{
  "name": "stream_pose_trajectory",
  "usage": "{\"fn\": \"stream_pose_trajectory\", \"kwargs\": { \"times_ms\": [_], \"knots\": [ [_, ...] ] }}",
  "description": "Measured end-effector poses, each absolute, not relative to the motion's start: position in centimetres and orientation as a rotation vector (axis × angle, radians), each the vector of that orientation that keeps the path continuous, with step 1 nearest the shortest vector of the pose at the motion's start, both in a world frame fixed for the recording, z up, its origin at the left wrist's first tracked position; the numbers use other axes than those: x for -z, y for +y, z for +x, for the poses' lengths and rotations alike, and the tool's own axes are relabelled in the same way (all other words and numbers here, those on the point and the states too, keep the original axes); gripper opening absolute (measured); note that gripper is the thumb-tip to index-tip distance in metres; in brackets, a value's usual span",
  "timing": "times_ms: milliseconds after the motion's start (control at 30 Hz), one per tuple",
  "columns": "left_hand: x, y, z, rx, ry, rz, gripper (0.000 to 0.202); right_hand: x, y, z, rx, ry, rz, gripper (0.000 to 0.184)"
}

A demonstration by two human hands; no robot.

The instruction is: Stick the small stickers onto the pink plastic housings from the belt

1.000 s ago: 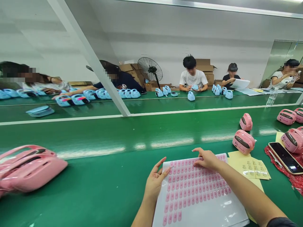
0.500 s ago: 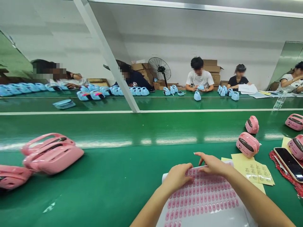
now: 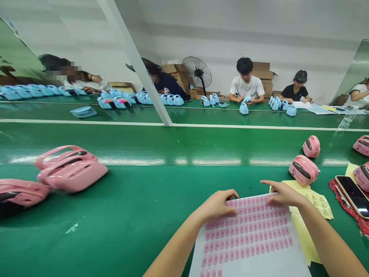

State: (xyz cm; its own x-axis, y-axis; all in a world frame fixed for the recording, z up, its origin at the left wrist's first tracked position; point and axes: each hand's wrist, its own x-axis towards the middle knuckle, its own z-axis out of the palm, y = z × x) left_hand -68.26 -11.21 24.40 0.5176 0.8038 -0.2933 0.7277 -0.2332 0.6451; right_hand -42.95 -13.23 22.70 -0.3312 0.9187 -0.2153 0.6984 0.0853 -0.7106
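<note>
A white sheet [image 3: 250,257] with rows of small pink oval stickers lies tilted in front of me, its lower edge cut off by the picture. My left hand [image 3: 220,206] pinches the upper left part of it, thumb on the stickers and fingers behind the top edge. At the upper right corner my right hand [image 3: 281,194] holds the sheet with the thumb on its face. The right index finger points out to the left above the edge. Its other fingers are partly hidden. Close beyond the right hand is a pink handled plastic case [image 3: 304,170].
Yellow paper slips [image 3: 321,204] lie at right, beside a phone [image 3: 353,196] on red cloth. More pink cases [image 3: 73,173] stand at left. Across the green table [image 3: 135,231], behind a slanted white post [image 3: 138,65], several people work among blue cases [image 3: 170,100].
My right hand has shifted right along the sheet's top edge, away from the left hand. The sheet now lies flatter and straighter. The camera view has tipped slightly downward.
</note>
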Motion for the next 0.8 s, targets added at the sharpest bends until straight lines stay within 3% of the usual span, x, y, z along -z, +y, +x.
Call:
{"fn": "stream_pose_trajectory", "kwargs": {
  "times_ms": [100, 333, 667, 800],
  "knots": [
    [-24.3, -11.5, -67.4, -0.19, 1.227, 2.007, 0.027, -22.5, -13.1, -42.6, -1.236, -2.006, -1.549, 0.07],
    [-24.2, -11.2, -66.9, -0.245, 1.206, 1.921, 0.015, -23.2, -13.0, -41.4, -1.299, -1.952, -1.463, 0.066],
    [-25.3, -10.4, -66.8, -0.189, 1.165, 1.98, 0.028, -22.9, -12.3, -40.4, -1.265, -1.75, -1.447, 0.053],
    [-25.0, -10.8, -64.1, -0.262, 1.179, 2.004, 0.046, -22.1, -11.6, -41.0, -1.21, -1.648, -1.456, 0.05]
  ]
}}
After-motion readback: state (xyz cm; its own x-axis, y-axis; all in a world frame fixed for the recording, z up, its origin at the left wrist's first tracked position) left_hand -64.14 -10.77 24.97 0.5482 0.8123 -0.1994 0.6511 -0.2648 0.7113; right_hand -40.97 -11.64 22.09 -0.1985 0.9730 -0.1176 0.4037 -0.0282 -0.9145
